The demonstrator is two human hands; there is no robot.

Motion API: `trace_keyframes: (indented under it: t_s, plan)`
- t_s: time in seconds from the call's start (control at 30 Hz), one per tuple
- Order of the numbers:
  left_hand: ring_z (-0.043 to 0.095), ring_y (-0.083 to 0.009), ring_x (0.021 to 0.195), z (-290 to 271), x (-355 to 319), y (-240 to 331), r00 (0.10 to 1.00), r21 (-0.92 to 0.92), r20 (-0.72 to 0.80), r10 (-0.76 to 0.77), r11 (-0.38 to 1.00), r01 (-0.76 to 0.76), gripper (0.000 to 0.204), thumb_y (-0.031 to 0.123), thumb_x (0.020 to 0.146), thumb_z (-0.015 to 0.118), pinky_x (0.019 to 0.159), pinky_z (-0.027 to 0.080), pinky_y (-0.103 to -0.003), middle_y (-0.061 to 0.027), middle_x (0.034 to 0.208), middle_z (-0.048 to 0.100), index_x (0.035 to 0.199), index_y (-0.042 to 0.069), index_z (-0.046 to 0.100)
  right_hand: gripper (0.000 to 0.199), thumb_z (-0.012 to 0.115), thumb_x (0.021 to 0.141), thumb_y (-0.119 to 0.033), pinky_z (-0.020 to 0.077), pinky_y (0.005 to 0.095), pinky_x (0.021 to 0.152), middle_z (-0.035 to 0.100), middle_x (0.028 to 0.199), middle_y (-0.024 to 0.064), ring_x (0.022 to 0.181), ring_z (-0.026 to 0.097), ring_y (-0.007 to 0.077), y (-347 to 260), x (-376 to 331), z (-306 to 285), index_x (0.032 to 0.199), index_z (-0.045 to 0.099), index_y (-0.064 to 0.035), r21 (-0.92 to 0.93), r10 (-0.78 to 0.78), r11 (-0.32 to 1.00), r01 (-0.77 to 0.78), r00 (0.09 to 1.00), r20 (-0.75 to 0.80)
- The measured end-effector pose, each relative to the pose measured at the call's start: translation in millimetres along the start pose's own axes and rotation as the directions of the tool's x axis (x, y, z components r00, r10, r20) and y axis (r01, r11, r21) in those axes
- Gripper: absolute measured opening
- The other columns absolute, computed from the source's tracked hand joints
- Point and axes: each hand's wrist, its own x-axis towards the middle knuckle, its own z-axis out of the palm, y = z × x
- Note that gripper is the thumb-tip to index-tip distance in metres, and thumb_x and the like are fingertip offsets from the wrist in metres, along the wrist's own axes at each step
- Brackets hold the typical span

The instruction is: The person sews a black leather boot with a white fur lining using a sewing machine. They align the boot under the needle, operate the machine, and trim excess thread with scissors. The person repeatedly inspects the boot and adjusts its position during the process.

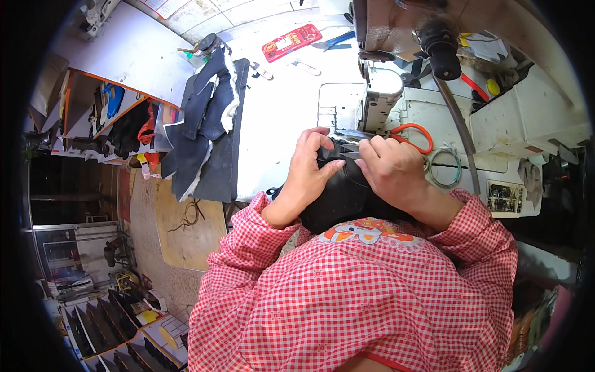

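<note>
A black piece of cloth or leather point(339, 197) lies across my lap at the table's front edge, its upper end bunched up. My left hand point(308, 170) pinches that upper end between thumb and fingers. Close beside it, my right hand point(392, 168) is closed at the same end, on a small silver metal tool point(351, 149) whose kind I cannot make out. A dark thread seems to loop over the black piece below. Just beyond the hands lie scissors with orange handles point(416, 128), their blades pointing left and partly hidden behind my fingers.
A sewing machine point(385, 87) stands ahead, right of the middle. Black pieces with white fleecy edges point(204, 118) lie on a dark board to the left. A red card-like thing point(291, 42) lies farther back. At right are a coiled pale cord point(444, 168) and a tray of small parts point(504, 197).
</note>
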Motion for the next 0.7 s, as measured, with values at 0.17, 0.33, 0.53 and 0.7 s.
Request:
trace_keyframes:
  t_s: [0.17, 0.33, 0.53, 0.7]
  plan:
    - [0.056, -0.0282, 0.107, -0.2, 1.6, 0.3, 0.999, 0.001, -0.038, 0.004, 1.000, -0.004, 0.020, -0.002, 0.077, 0.069, 0.089, 0.045, -0.035, -0.0147, 0.118, 0.056, 0.087, 0.004, 0.053, 0.019, 0.068, 0.076, -0.019, 0.0407, 0.0307, 0.050, 0.048, 0.070, 0.0012, 0.062, 0.054, 0.0155, -1.8, 3.6, 9.6, 0.090, 0.057, -0.0099, -0.035, -0.011, 0.999, 0.011, 1.000, -0.010]
    - [0.054, -0.0271, 0.112, 1.5, 0.8, 1.9, 0.998, -0.013, -0.057, 0.005, 1.000, -0.005, 0.013, -0.002, 0.080, 0.066, 0.093, 0.042, -0.034, -0.0143, 0.120, 0.055, 0.084, 0.004, 0.055, 0.029, 0.073, 0.071, -0.015, 0.0416, 0.0343, 0.051, 0.047, 0.071, 0.0038, 0.062, 0.054, 0.0197, -0.5, 0.9, 10.0, 0.094, 0.058, -0.0082, 0.052, 0.025, 0.998, -0.026, 1.000, 0.018]
    - [0.048, -0.0205, 0.114, -0.4, -3.8, -1.8, 0.999, -0.362, 0.001, -0.049, 0.931, 0.046, 0.007, 0.002, 0.085, 0.062, 0.097, 0.038, -0.032, -0.0107, 0.124, 0.052, 0.084, 0.005, 0.055, 0.022, 0.068, 0.075, -0.022, 0.0416, 0.0292, 0.050, 0.048, 0.070, 0.0006, 0.062, 0.055, 0.0143, 2.2, -0.6, 14.3, 0.089, 0.057, -0.0103, -0.007, 0.029, 1.000, -0.029, 0.999, -0.026]
    - [0.049, -0.0205, 0.106, -2.8, -0.6, -4.6, 0.972, -0.419, -0.032, -0.232, 0.886, 0.198, 0.011, 0.002, 0.083, 0.064, 0.092, 0.041, -0.032, -0.0094, 0.113, 0.053, 0.090, 0.004, 0.055, 0.028, 0.072, 0.072, -0.016, 0.0428, 0.0324, 0.051, 0.048, 0.071, 0.0028, 0.062, 0.055, 0.0179, 2.8, -1.9, 16.8, 0.094, 0.058, -0.0086, 0.033, 0.047, 0.998, -0.046, 0.999, -0.021]
